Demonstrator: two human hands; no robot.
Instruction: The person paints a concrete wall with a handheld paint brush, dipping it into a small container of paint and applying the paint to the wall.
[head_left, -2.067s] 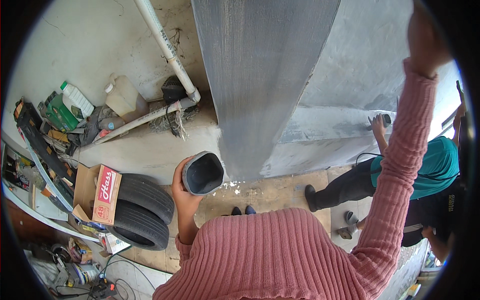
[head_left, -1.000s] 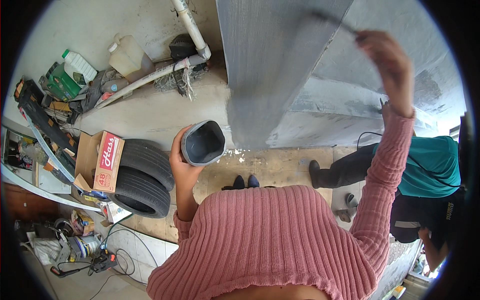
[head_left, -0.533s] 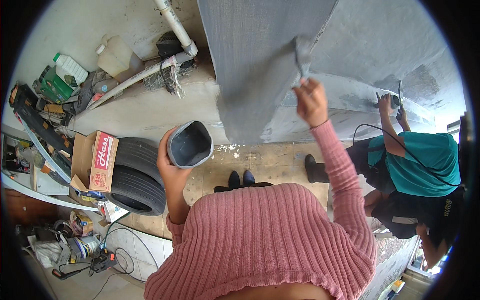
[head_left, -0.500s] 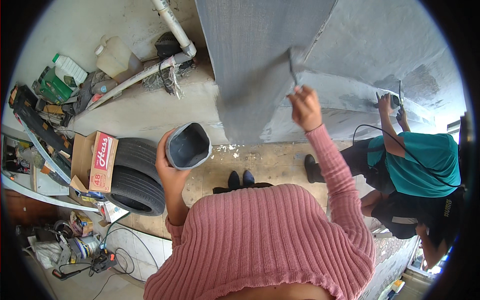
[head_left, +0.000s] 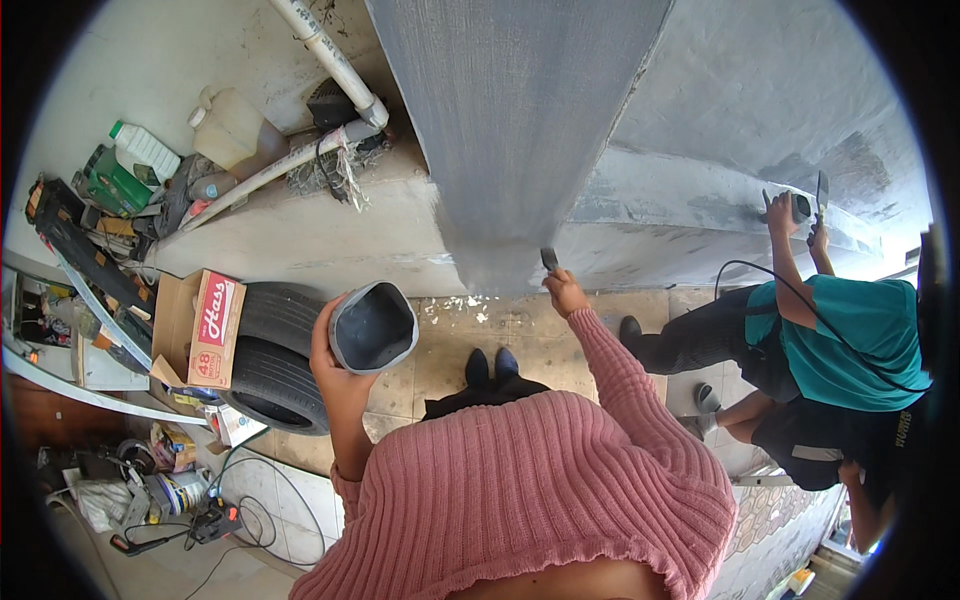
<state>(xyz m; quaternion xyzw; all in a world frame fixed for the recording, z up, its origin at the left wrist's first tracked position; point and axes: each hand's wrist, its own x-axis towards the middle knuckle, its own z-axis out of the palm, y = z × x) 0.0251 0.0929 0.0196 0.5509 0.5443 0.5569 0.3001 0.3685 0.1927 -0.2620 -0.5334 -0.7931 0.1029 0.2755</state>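
Note:
My left hand [head_left: 335,362] is closed round the side of a cut-open container [head_left: 375,328] with dark grey paint inside. In my right hand [head_left: 567,292] I grip a paintbrush [head_left: 549,259], its dark bristles at the lower part of a grey-painted pillar [head_left: 510,130]. Whether the bristles press on the surface I cannot tell. Grey paint covers most of the pillar, and its lower left edge meets whitish wall in ragged strokes.
Two tyres [head_left: 285,375] and a cardboard box [head_left: 196,330] stand at the left. A white pipe [head_left: 335,60] runs along the wall. At the right, a co-worker in a teal shirt [head_left: 850,340] holds a pot and brush; another person in black [head_left: 840,440] is nearby. Cables [head_left: 250,500] lie lower left.
My right hand has moved down and left with the paintbrush, from higher on the pillar to near its base. My left hand still holds the container. The view has shifted slightly.

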